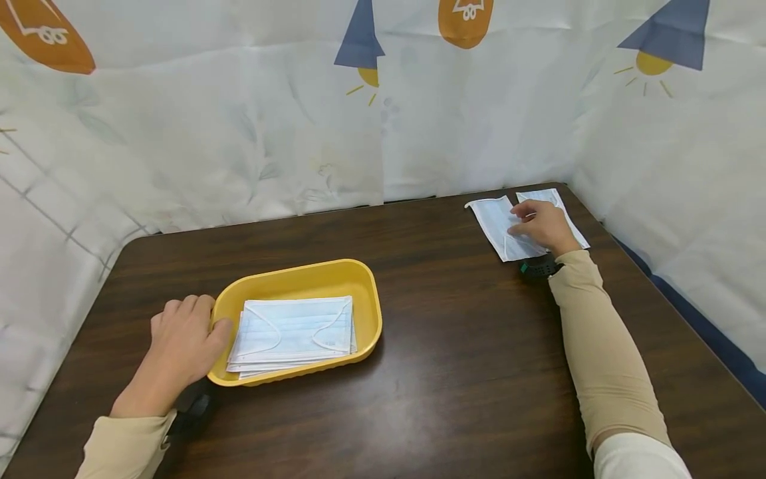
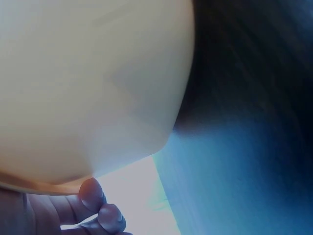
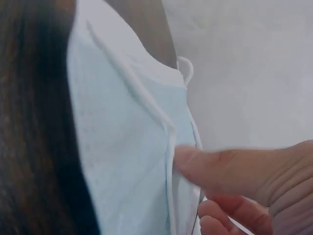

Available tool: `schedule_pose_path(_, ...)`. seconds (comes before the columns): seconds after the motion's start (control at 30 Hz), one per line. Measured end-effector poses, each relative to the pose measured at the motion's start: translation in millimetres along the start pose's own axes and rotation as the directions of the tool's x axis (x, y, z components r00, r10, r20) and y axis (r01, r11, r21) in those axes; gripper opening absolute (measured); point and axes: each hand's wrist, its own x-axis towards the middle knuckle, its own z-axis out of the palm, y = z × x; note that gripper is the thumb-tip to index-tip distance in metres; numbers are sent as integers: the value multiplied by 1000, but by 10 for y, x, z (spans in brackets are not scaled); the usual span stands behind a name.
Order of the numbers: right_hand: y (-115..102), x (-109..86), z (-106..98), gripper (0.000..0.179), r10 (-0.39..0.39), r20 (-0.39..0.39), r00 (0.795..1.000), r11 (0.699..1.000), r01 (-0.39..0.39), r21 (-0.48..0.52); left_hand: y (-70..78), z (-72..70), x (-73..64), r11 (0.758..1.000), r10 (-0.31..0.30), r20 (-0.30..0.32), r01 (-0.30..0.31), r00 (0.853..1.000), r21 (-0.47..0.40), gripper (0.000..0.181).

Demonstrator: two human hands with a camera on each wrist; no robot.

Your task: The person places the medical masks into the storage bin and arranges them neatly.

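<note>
My left hand [image 1: 182, 342] grips the left end of a yellow plastic basket [image 1: 299, 273], thumb over the rim. In the left wrist view, the fingertips [image 2: 93, 196] show at the rim of the basket, which fills much of that picture. A stack of light-blue face masks [image 1: 293, 326] with white ear loops lies inside. At the far right corner of the table, my right hand [image 1: 543, 225] reaches over two loose face masks, thumb and forefinger apart. In the right wrist view, the thumb [image 3: 195, 164] is right at the ear loop of a face mask [image 3: 122, 127].
The dark wood table [image 1: 431, 372] stands against a pale printed curtain [image 1: 287, 146] at the back and sides. One loose mask [image 1: 501, 226] lies left of the right hand, another [image 1: 547, 195] partly behind it. A dark wrist camera [image 1: 538, 267] sits under the right wrist.
</note>
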Motion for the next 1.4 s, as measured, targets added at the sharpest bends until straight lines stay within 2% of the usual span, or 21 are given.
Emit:
schedule_pose_path(0.17,23,28,35,39,-14,-20,1000,1000,13,-20,-30,3,2,1000,7,-22,-7,1000,-4,42)
schedule_pose_path(0.3,4,54,72,41,1,-9,1000,1000,0,25,-61,-1,-4,1000,5,-37,-4,999,3,41)
schedule_pose_path(0.43,-52,59,93,46,51,28,998,995,-53,84,-85,-6,-7,1000,2,-38,-2,999,9,41)
schedule_pose_path(0.57,-87,63,91,49,89,67,994,990,-95,102,-96,6,2,1000,7,-42,-6,999,11,41)
schedule_pose_path(0.87,-116,53,74,56,121,111,986,992,-125,30,-112,29,40,1000,21,-61,-20,998,12,41)
schedule_pose_path(1.13,-55,-20,86,45,105,103,989,994,-102,-31,-141,96,86,999,45,-39,-45,998,12,40)
schedule_pose_path(1.4,-132,-49,75,43,104,188,977,986,-125,107,-193,109,110,999,43,-39,-42,998,12,39)
